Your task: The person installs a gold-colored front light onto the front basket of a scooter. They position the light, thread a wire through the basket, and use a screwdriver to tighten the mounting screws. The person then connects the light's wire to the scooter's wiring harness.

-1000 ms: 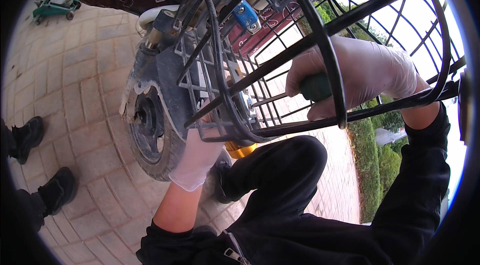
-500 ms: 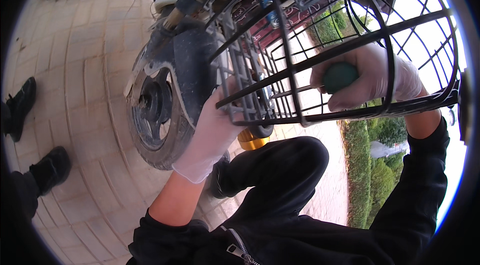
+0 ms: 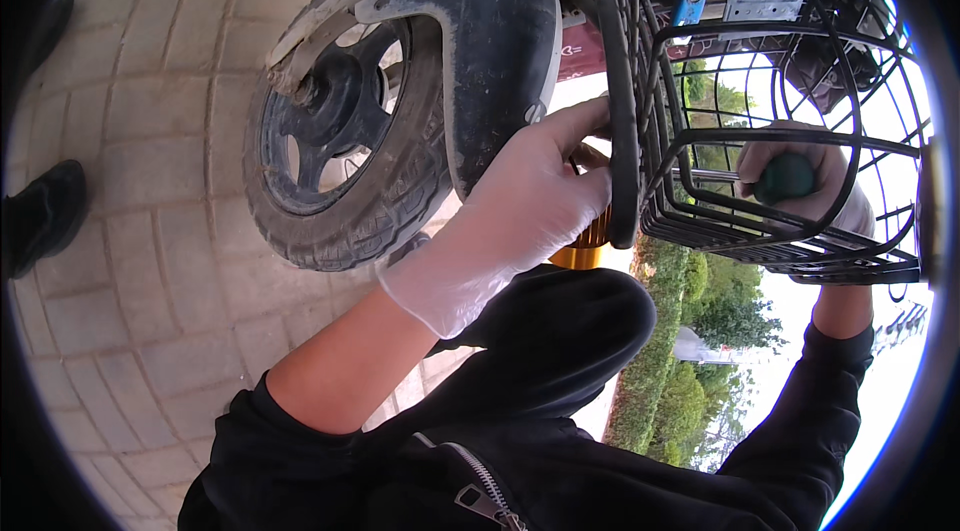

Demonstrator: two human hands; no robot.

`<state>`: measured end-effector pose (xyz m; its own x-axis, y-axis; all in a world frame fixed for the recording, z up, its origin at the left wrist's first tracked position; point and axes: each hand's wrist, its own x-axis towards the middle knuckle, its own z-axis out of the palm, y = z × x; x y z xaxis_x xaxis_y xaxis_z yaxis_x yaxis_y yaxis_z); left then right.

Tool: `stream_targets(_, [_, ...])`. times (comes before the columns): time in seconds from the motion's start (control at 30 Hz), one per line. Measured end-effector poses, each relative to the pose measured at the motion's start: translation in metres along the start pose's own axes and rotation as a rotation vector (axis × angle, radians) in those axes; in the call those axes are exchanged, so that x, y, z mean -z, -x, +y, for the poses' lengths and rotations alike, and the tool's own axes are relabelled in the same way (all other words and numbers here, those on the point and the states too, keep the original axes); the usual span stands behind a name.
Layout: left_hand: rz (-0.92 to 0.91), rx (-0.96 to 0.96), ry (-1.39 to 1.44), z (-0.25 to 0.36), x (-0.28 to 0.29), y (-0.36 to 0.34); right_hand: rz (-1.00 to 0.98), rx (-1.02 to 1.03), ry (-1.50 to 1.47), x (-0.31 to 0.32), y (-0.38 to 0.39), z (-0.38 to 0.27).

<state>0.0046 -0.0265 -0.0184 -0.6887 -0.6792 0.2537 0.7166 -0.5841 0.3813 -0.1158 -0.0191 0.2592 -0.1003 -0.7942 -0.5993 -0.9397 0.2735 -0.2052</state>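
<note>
In the head view, the gloved right hand [image 3: 832, 171] is wrapped around a green-handled tool [image 3: 785, 178], its shaft [image 3: 718, 175] pointing left, inside the black wire basket [image 3: 765, 137]. The gloved left hand [image 3: 515, 196] is partly curled at a thick black bar [image 3: 622, 146], fingertips hidden, so I cannot tell whether it grips; a metal plate [image 3: 765, 3] shows through the basket's wires
</note>
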Motion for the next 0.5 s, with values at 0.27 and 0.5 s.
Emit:
stream_targets(0.27, [-0.013,0.025,-0.101,0.002,0.002,-0.007,-0.002,-0.049,-0.044,0.002,0.004,-0.006])
stream_targets(0.5, [0.008,0.144,-0.007,0.011,0.009,-0.011,-0.022,-0.002,-0.071,0.003,0.002,-0.002])
